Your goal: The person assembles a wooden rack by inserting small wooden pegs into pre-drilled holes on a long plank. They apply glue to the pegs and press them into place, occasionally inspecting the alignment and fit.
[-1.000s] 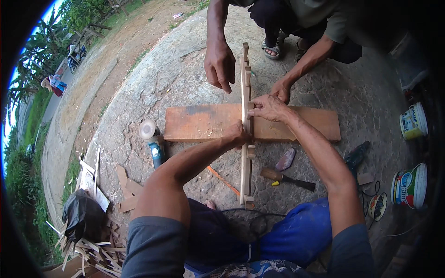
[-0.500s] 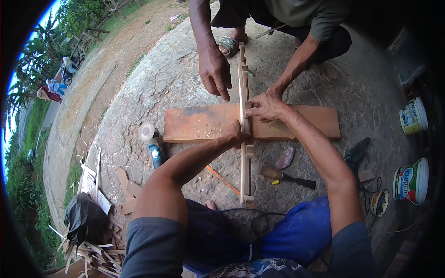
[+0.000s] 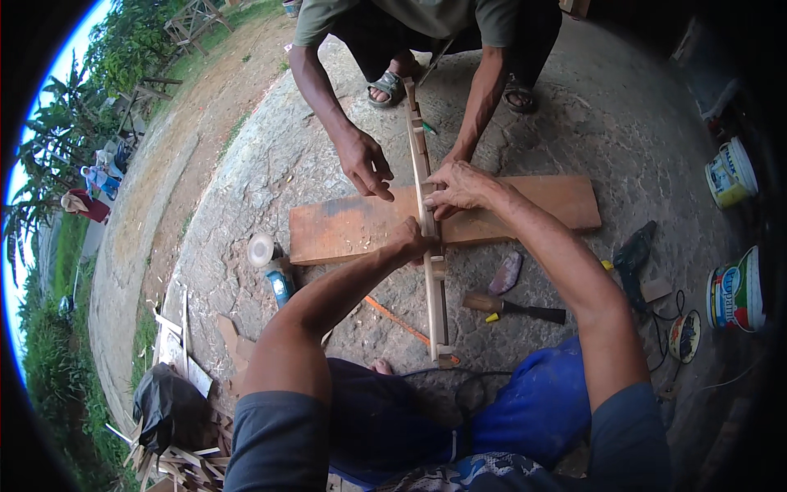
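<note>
L grip (image 3: 412,240) closed on wood strip (image 3: 431,297), laid across plank (image 3: 328,234); R grip (image 3: 461,189) at strip, can't tell if pinching. Strip could twist/slip if L grip eases or co-worker's hand (image 3: 365,166) bumps it.

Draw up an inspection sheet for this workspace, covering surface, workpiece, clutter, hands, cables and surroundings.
Surface: rough grey ground; a brown plank lies flat on it.
Job's things: a long wooden strip with small blocks along its right side crosses over the plank.
Clutter: angle grinder at left; chisel and pinkish stone at right; wood offcuts and a black plastic bag lower left.
Hands: left hand curls around the strip; right hand touches it farther up, grip unclear.
Cables: dark cable near the person's legs.
Surroundings: a co-worker crouches opposite; two buckets at far right.
</note>
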A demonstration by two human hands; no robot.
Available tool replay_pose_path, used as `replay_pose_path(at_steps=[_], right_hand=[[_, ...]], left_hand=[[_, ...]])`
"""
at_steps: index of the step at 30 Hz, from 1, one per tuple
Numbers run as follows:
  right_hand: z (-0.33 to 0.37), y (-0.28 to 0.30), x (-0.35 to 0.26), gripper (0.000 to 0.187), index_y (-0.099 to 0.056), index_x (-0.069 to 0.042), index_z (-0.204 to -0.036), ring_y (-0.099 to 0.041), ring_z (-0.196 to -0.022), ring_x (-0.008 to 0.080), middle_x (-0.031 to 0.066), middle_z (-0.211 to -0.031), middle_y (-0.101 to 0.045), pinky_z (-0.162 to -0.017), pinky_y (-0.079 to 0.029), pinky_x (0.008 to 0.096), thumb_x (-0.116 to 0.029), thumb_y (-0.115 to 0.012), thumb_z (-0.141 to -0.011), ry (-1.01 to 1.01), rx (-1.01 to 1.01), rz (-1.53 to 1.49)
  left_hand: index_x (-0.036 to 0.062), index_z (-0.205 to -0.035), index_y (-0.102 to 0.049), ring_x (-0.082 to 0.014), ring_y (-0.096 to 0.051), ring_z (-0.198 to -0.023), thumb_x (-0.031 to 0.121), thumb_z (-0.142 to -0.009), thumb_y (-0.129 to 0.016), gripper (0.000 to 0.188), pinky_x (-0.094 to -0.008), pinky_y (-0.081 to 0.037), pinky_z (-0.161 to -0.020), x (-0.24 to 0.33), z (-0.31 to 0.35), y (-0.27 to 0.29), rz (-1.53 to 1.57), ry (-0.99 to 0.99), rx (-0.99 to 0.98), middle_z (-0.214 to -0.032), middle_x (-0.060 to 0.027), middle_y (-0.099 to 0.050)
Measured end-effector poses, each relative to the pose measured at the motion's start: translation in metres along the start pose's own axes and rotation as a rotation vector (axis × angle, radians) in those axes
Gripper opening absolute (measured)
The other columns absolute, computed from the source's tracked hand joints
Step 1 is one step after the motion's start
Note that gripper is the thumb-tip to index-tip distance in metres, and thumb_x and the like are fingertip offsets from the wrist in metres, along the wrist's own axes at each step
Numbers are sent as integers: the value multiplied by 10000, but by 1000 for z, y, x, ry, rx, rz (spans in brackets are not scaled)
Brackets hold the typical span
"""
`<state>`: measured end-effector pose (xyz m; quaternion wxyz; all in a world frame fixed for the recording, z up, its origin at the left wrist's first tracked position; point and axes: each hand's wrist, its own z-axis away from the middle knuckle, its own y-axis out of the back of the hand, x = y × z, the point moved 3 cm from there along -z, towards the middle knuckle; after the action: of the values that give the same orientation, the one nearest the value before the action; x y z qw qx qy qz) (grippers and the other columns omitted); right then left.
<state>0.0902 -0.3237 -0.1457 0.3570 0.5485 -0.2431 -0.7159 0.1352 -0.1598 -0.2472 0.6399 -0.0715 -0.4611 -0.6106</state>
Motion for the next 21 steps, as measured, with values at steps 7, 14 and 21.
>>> replay_pose_path(at_steps=[7, 14, 21], right_hand=[[3, 1, -7, 467, -658, 0, -1137, -684, -914, 317, 212, -969, -698, -808, -515, 390, -362, -675, -842, -16, 47, 63], [7, 5, -9, 444, -677, -12, -1023, -685, -869, 285, 183, -936, -706, -770, -513, 387, -416, -677, -839, -44, 83, 76], [2, 4, -8, 383, -697, -19, -939, -668, -764, 199, 121, -830, -709, -719, -509, 357, -387, -698, -833, -69, 50, 76]], left_hand=[[-72, -947, -483, -237, -672, -544, 350, -791, -785, 542, -350, -530, -439, -3, -4, 0, -37, 14, -41, -669, -168, -655], [-59, -919, -542, -240, -668, -535, 362, -735, -822, 538, -348, -533, -465, 6, 3, 1, -34, 45, 4, -661, -158, -654], [-33, -881, -524, -219, -669, -524, 383, -763, -797, 512, -329, -535, -467, 7, 7, 2, -71, 26, -1, -623, -140, -658]])
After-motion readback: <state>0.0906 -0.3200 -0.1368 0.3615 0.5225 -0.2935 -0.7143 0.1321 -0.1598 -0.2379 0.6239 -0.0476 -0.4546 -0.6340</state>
